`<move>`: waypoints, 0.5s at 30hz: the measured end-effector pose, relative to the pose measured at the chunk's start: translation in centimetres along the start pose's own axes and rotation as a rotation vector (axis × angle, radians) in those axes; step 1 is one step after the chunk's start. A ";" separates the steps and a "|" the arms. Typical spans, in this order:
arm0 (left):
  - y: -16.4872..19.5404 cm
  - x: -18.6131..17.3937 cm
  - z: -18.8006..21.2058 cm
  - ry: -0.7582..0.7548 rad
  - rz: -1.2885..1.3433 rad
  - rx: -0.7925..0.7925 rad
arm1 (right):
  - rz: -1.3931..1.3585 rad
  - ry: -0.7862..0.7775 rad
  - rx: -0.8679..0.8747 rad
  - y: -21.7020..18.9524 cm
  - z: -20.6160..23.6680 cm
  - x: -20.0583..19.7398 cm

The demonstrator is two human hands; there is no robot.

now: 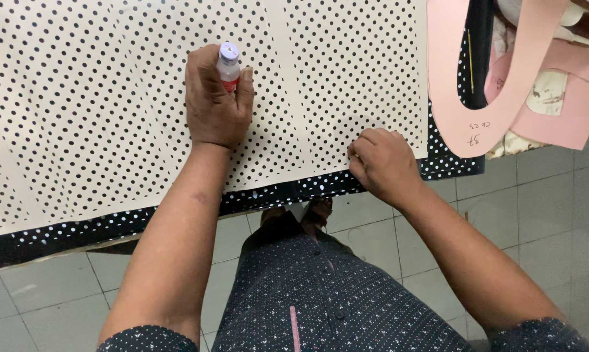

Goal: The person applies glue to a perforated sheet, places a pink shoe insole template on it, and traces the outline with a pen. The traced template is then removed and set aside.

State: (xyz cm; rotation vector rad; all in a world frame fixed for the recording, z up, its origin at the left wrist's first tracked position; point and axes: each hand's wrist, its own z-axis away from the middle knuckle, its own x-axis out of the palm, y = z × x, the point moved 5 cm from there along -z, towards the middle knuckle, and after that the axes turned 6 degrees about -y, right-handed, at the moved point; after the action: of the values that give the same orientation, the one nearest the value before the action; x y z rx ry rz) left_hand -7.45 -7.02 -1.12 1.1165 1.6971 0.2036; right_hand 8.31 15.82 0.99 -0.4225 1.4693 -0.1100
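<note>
I saw a small bottle with a pale purple cap [228, 63] standing upright in the upper middle of the frame, clenched in my left hand [215, 101], which rested on the cream sheet with black dots [79, 98]. My right hand [382, 163], right of centre, had its fingers curled and pinching that sheet's lower edge, just above the black fabric with white dots [59, 231] beneath it. Pink curved paper patterns [464, 104] lay in the upper right corner, and grey floor tiles [548, 202] filled the lower frame.
</note>
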 end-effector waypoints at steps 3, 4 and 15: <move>-0.2 0.0 0.0 -0.008 0.004 -0.010 | -0.107 0.036 -0.028 -0.5 -0.3 0.0; -0.3 0.1 0.0 -0.013 0.004 -0.016 | -0.106 0.041 -0.028 -0.8 -0.4 0.2; -0.2 0.0 -0.1 -0.005 -0.004 -0.001 | -0.098 0.026 -0.038 -1.3 -0.6 0.6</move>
State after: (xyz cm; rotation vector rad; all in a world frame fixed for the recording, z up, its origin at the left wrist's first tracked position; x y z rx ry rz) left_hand -7.61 -7.09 -1.18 1.1124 1.6944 0.1988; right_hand 7.99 14.26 0.82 -0.5259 1.4778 -0.1666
